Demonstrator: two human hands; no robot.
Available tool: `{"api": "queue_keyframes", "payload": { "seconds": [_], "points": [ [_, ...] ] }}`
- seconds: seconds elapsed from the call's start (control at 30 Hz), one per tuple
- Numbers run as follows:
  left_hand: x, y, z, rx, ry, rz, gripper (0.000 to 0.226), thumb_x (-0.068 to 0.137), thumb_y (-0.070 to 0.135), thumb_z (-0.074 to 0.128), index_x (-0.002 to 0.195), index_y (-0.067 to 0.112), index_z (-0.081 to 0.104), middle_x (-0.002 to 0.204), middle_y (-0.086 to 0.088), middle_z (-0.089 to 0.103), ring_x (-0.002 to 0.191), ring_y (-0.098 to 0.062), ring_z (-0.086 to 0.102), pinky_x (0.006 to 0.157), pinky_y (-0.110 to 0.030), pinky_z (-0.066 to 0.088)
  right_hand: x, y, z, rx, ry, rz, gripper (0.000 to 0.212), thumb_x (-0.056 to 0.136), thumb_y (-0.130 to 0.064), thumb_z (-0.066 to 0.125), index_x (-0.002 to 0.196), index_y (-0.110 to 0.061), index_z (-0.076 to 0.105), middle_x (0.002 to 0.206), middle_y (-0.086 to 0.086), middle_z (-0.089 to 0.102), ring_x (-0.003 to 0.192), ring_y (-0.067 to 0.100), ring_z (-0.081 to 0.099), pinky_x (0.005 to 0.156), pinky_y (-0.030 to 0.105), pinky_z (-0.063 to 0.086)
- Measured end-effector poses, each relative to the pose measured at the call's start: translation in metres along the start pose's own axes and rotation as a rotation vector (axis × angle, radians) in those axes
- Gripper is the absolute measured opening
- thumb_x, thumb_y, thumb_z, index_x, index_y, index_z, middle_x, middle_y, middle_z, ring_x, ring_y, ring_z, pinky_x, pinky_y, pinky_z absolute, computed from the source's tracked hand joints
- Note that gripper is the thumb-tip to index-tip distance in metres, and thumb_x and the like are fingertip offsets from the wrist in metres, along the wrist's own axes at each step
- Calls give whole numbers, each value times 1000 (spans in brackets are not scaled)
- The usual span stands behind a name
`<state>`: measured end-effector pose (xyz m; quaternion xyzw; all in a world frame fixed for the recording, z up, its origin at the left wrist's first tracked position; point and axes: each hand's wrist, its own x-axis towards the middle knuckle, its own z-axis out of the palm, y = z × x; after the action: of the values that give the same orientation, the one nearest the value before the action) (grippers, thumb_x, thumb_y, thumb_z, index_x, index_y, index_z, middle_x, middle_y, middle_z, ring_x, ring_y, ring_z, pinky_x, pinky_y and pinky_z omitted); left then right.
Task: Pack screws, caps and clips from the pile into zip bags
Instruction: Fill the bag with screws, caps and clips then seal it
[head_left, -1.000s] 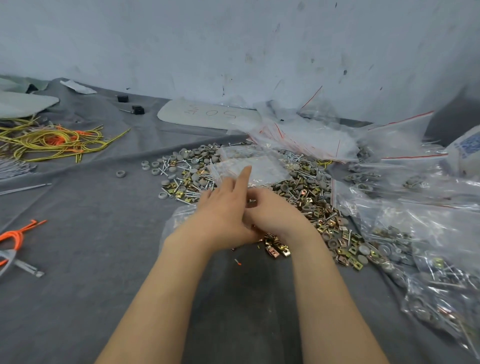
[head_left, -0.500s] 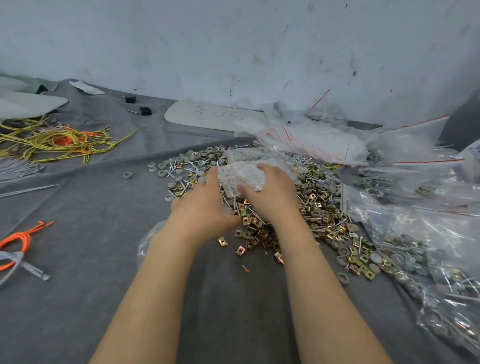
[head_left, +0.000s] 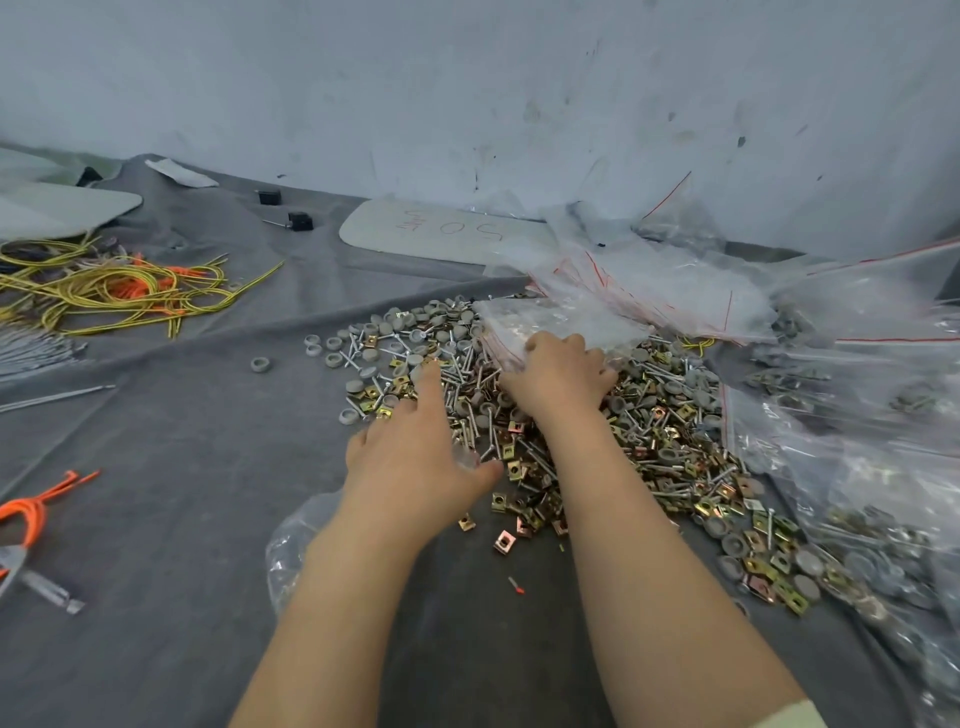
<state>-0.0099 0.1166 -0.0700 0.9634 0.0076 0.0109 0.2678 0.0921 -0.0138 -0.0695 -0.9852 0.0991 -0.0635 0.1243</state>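
1 zip-bag stack (head_left: 561, 317) sits gripped under curled right fingers (head_left: 570, 344).

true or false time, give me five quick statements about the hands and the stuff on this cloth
1. The right hand curls its fingers onto the empty bags. True.
2. The yellow wires lie right of the pile. False: they lie far to its left.
3. The pile sits in a tray. False: it lies on the grey cloth.
4. Filled bags lie right of the pile. True.
5. The left hand lifts an orange cord. False: it is spread over the pile, and the cord lies at the left edge.
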Motion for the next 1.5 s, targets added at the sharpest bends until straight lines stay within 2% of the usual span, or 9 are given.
{"api": "queue_keyframes", "payload": {
  "seconds": [0.17, 0.3, 0.47, 0.57, 0.67, 0.77, 1.0, 1.17, 1.5],
  "points": [
    [-3, -3, -1, -23, -40, 8, 115, 74, 57, 70, 151, 30, -11, 144, -5, 44, 132, -28, 42, 107, -49, 35, 17, 26, -11, 86, 268, 166, 19, 94, -22, 55, 109, -17, 67, 125, 15, 52, 117, 36, 45, 98, 41, 36],
    [-4, -1, -1, -32, -86, 25, 117, 75, 57, 70, 150, 28, -15, 152, -6, 31, 136, -27, 36, 110, -47, 32, 22, 46, -18, 466, 370, 232, 30, 100, -23, 44, 72, -12, 48, 75, 4, 54, 75, 27, 51, 52, 27, 33],
    [-5, 1, -1, -27, -95, 40, 117, 76, 59, 68, 150, 28, -16, 154, -7, 25, 139, -27, 32, 111, -44, 29, 20, 37, -37, 1763, 128, 362, 62, 94, -21, 60, 144, 0, 29, 132, 15, 49, 98, 22, 64, 90, 31, 54],
    [-6, 1, -1, -33, -105, 40, 117, 75, 59, 68, 150, 29, -16, 155, -7, 24, 140, -27, 31, 111, -45, 28, 26, 42, -42, 2140, 117, 502, 46, 102, -22, 45, 134, 11, 40, 130, 28, 50, 111, 30, 54, 106, 14, 2],
    [-5, 0, 0, -46, -121, 36, 117, 76, 59, 68, 150, 29, -16, 157, -6, 22, 141, -26, 28, 112, -46, 28, 20, 52, -46, 2026, 313, 513, 38, 101, -14, 41, 126, 14, 45, 129, 30, 50, 84, 23, 55, 92, 6, -13],
    [-4, 1, 1, -53, -119, 39, 117, 76, 59, 69, 150, 29, -17, 157, -6, 23, 142, -26, 27, 112, -46, 27, 13, 58, -46, 1892, 393, 481, 22, 95, 6, 46, 116, 2, 50, 121, 18, 54, 69, 8, 56, 67, 17, 56],
    [-2, 7, 6, -61, 15, 92, 121, 74, 55, 71, 150, 23, -17, 156, -7, 24, 138, -27, 33, 111, -44, 30, -51, 20, -44, 820, -308, -258, 13, 93, -23, 58, 87, -17, 69, 74, -5, 72, 67, 6, 68, 60, 16, 52],
    [1, 10, 13, -122, 42, 192, 121, 75, 41, 72, 149, 19, -21, 130, -5, 54, 119, -26, 52, 99, -45, 43, -79, 18, -37, 786, -478, -395, 45, 100, -36, 45, 87, -2, 72, 77, 8, 73, 72, 25, 69, 78, 45, 56],
    [-8, 24, 22, 39, -91, 367, 129, 62, 64, 72, 151, 26, -13, 148, 6, 35, 137, -21, 34, 114, -49, 21, -95, 39, -25, 1050, -680, -73, 66, 76, -85, 34, 71, -32, 72, 52, -6, 53, 47, 7, 52, 48, 20, 37]
  ]
}}
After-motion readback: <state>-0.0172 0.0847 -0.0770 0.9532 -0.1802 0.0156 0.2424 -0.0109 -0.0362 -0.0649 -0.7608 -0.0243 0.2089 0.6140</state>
